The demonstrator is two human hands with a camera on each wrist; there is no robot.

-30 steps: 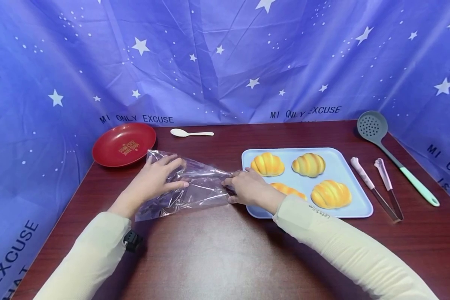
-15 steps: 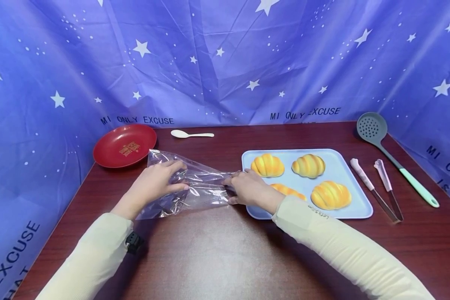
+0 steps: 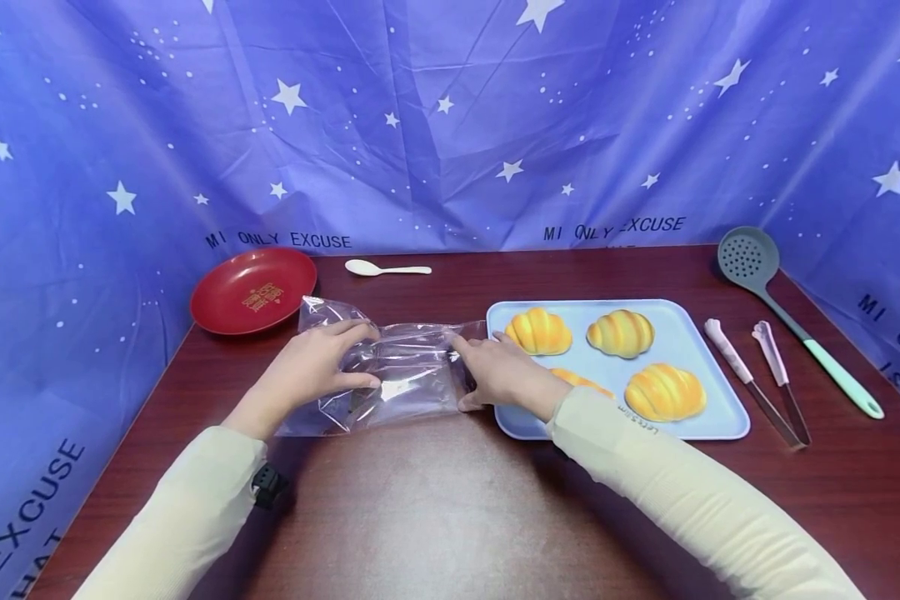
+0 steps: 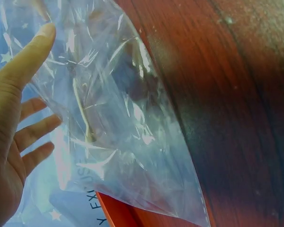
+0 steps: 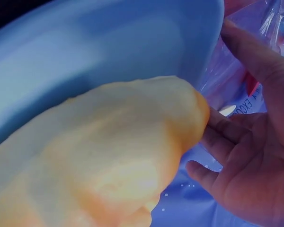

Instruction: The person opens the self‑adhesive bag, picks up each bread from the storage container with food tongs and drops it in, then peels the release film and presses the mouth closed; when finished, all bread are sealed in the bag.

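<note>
A clear plastic bag (image 3: 418,385) lies crinkled on the table between my hands. My left hand (image 3: 317,368) rests on its left part, fingers and thumb spread apart. In the left wrist view the bag (image 4: 128,101) reaches past the left hand (image 4: 12,123), whose fingers look nearly straight. My right hand (image 3: 501,372) touches the right end, its thumb near the lower edge and its fingers farther back. In the right wrist view the right hand (image 5: 255,161) has thumb and fingers apart, beside the tray (image 5: 132,38) and a bread roll (image 5: 118,151).
A pale blue tray (image 3: 607,425) with several bread rolls (image 3: 663,393) stands right of the bag, partly under my right forearm. Tongs (image 3: 757,387) and a slotted ladle (image 3: 750,258) lie farther right. A red plate (image 3: 225,292) and white spoon (image 3: 390,269) are at the back left.
The right end of the bag, earlier gathered under my right fingers, has spread wider. My right fingers have straightened and parted. My left hand stays nearly in place.
</note>
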